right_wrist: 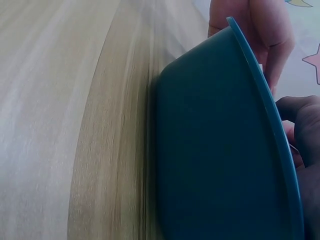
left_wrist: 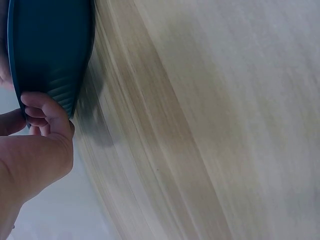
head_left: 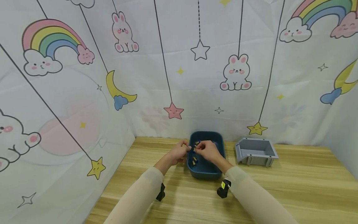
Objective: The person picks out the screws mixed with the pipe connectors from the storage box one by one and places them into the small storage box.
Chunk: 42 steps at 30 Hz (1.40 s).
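A dark blue plastic bin point(head_left: 206, 175) stands on the table. At its left rim my left hand point(head_left: 179, 152) grips the wall, thumb over the edge and fingers curled against the outside; the left wrist view shows that hand point(left_wrist: 47, 135) on the bin's side point(left_wrist: 50, 45). Inside, along the left, lie several small gold-and-dark-blue pieces point(head_left: 194, 162), too small to identify. Over the bin, my right hand point(head_left: 208, 151) pinches one such piece point(head_left: 195, 149) with thumb and forefinger. From the right wrist, the bin's wall point(right_wrist: 215, 140) hides the pieces and part of that hand point(right_wrist: 307, 130).
To the right of the bin stands a grey open-front parts box point(head_left: 257, 160). The wood-grain table point(head_left: 193, 202) meets a white cloth backdrop point(head_left: 156, 77) printed with rabbits, stars and rainbows at the back and left. Black wrist mounts point(head_left: 223, 189) hang below the forearms.
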Tool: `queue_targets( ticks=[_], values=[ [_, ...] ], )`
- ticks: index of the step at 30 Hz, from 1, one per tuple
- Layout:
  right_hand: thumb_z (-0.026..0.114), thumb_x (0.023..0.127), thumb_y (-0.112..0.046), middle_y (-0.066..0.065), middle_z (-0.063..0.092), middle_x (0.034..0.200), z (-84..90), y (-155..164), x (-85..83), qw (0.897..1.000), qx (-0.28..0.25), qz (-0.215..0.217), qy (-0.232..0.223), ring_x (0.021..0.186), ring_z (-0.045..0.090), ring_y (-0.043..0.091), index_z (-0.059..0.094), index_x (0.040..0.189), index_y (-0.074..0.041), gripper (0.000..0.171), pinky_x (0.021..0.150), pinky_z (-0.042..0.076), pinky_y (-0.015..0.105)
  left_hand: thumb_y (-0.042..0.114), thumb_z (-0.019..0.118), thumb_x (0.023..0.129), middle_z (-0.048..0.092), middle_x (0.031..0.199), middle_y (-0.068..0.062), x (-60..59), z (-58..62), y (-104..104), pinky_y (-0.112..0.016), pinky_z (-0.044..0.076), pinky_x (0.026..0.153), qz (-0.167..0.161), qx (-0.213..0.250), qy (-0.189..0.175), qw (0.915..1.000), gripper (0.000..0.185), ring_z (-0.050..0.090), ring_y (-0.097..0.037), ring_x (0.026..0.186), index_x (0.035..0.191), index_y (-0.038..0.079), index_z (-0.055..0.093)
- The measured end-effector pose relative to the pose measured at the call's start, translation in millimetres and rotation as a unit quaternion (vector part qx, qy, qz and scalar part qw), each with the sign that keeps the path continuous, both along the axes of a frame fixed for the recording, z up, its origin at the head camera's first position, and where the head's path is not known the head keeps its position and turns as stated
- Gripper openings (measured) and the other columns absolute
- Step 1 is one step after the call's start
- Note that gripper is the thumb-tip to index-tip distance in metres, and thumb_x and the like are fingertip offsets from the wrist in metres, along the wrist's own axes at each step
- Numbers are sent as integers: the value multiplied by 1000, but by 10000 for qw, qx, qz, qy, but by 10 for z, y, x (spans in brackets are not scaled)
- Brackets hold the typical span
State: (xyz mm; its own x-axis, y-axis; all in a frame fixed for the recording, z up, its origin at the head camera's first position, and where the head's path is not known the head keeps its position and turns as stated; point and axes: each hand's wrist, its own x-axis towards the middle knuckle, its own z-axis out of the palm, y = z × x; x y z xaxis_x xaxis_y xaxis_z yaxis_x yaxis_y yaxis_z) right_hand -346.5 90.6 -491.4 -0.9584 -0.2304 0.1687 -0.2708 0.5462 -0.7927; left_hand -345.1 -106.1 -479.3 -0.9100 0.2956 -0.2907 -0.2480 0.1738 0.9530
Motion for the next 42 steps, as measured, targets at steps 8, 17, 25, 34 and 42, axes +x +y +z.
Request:
queue_targets(
  ticks=[8, 17, 25, 34, 42],
  values=[
    [80, 94, -12, -1, 71, 82, -13, -31, -18, 9998, -112, -149, -59, 76, 65, 14, 77, 90, -8, 5, 71, 53, 32, 20, 50, 113, 56, 104, -12, 4, -3, 3, -30, 43, 61, -17, -54, 15, 10000, 30, 55, -16, 70, 136, 4, 38],
    [81, 93, -12, 0, 72, 84, -40, -27, -34, 9994, -11, -248, -253, 77, 64, 15, 78, 89, -8, 6, 74, 54, 33, 20, 52, 113, 56, 97, -9, 5, 9, 18, -32, 42, 62, -36, -41, 15, 10000, 26, 55, -15, 71, 132, 7, 40],
    [81, 91, -11, -1, 71, 82, -85, -9, -37, 9983, 429, -243, -311, 75, 61, 16, 77, 84, -9, 9, 71, 51, 33, 20, 52, 113, 51, 91, -6, 8, 20, 30, -30, 40, 61, -56, 38, -7, 10000, 26, 50, -15, 69, 131, 7, 40],
    [81, 90, -10, -2, 70, 80, -89, -48, -43, 9960, 770, -165, -423, 73, 60, 16, 77, 83, -10, 8, 68, 50, 32, 20, 51, 113, 46, 90, -4, -1, 3, 7, -31, 39, 61, -69, 111, 46, 9999, 19, 44, -15, 68, 125, 9, 41],
    [81, 87, -7, -2, 69, 77, -95, -74, -10, 9946, 977, -29, -355, 71, 59, 16, 77, 82, -8, 7, 68, 50, 32, 20, 50, 114, 42, 82, -1, 31, 16, -18, -32, 36, 62, -86, 129, 44, 9999, 12, 37, -15, 66, 119, 13, 42]
  ],
)
